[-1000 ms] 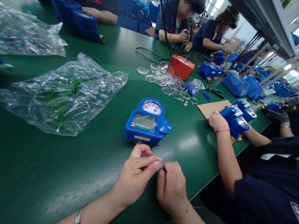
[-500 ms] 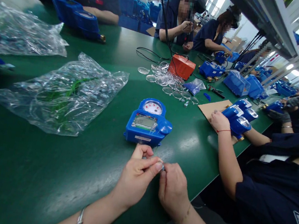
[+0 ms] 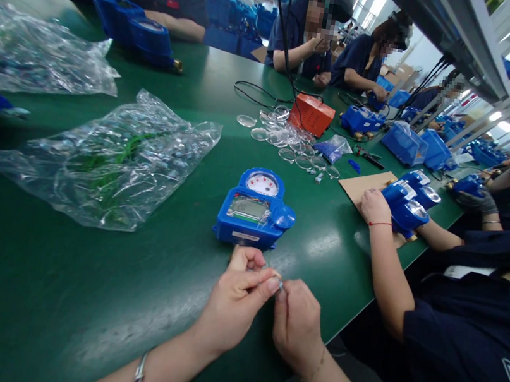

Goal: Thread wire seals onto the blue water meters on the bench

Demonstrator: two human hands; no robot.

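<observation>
My left hand (image 3: 231,302) pinches thumb against forefinger around a small light-blue piece (image 3: 280,285), too small to identify. From the other side my right hand (image 3: 299,325) closes its fingertips on the same piece. A thin strand (image 3: 268,258) shows just above my left fingers; its far end is hard to make out. Just beyond my hands, a blue water meter (image 3: 248,236) lies on the green table (image 3: 159,317), with a round dial and a small display facing up. To its left is a clear plastic bag (image 3: 162,167) holding green wires and many small light-blue pieces.
Clear round discs (image 3: 286,137) lie in a heap before an orange box (image 3: 311,115) with black cables. At right, a co-worker's hand (image 3: 376,208) touches blue meters (image 3: 406,204) on cardboard (image 3: 356,186). Another bag (image 3: 38,66) and meter (image 3: 148,41) are at far left.
My hands stay together at the small piece, with almost no movement. The whole view has shifted very slightly. Across the table, a co-worker's hands have moved a little.
</observation>
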